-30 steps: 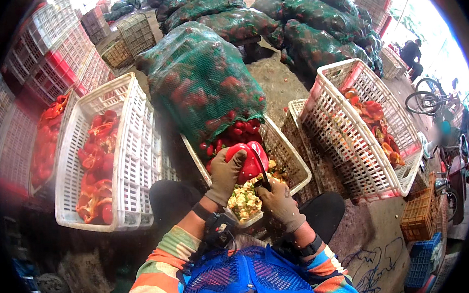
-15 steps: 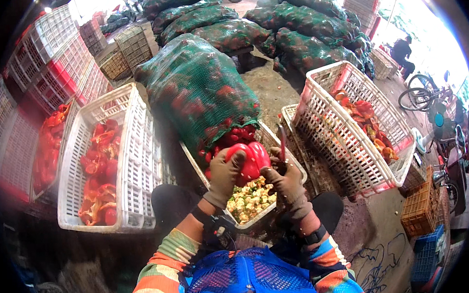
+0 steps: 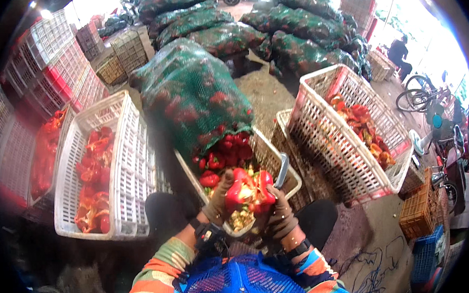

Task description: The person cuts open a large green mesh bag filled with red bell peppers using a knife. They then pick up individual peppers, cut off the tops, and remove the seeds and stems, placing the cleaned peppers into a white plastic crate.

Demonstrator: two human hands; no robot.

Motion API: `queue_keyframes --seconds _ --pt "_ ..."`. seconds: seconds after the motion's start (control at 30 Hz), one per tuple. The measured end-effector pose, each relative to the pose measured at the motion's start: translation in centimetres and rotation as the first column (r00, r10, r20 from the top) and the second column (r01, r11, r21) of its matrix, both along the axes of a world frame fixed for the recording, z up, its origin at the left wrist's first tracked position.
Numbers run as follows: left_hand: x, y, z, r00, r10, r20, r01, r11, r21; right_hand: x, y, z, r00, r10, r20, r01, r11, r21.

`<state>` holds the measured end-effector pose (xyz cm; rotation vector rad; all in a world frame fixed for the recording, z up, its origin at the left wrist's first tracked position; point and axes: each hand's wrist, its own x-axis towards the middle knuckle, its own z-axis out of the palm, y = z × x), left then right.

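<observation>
Over a white crate (image 3: pixel 264 149) between my knees, a red bell pepper (image 3: pixel 238 190) is split apart, its pale inside showing. My gloved left hand (image 3: pixel 216 200) is closed around its left side. Against the right side presses my gloved right hand (image 3: pixel 280 215), also gripping a knife (image 3: pixel 283 170) whose blade points up and away; the handle is hidden in the glove. Pale, greenish pepper cores (image 3: pixel 241 220) lie in the crate's near end. Whole red peppers (image 3: pixel 216 159) spill into its far end from the mouth of a green mesh sack (image 3: pixel 189 96).
Crates of cut red peppers stand at left (image 3: pixel 127 168) and, tilted, at right (image 3: pixel 345 135). Stacked crates (image 3: pixel 54 55) rise at far left. Full green sacks (image 3: pixel 308 26) are piled at the back. Bicycles (image 3: pixel 417 94) and an orange crate (image 3: pixel 415 211) are on the right.
The pepper, whole-looking before, is now opened between my hands, its inside facing up. Both hands have come slightly lower, and the knife blade has turned, showing its flat side.
</observation>
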<state>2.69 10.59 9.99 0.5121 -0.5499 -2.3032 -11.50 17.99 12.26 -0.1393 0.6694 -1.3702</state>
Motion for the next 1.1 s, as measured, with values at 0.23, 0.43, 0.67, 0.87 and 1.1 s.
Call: queue_keyframes --seconds 0.23,0.43,0.67,0.87,1.1 --pt "-1.0 -1.1 0.1 0.991 0.032 -0.128 -0.015 0.991 0.129 -3.3 -2.7 -0.6 0.974 -0.01 -0.225 0.029 0.996 0.08" --pt "1.0 -2.1 0.7 0.991 0.127 0.039 -0.123 0.988 -0.088 -0.4 -1.6 3.0 0.286 -0.528 -0.8 -0.047 0.826 -0.562" --pt "1.8 -2.4 2.6 0.991 0.131 0.025 -0.121 0.96 -0.251 2.5 -3.4 6.7 -0.142 -0.415 -0.899 -0.457 0.833 -0.312" --pt "1.0 -2.2 1.4 0.94 0.337 -0.05 -0.34 0.929 -0.144 2.2 -2.9 2.9 -0.227 -0.301 -0.926 -0.367 0.907 -0.205" --pt "1.8 -1.8 3.6 0.961 0.208 0.181 -0.17 0.964 -0.205 2.8 -2.1 4.5 -0.191 -0.272 -0.943 -0.424 0.889 -0.171"
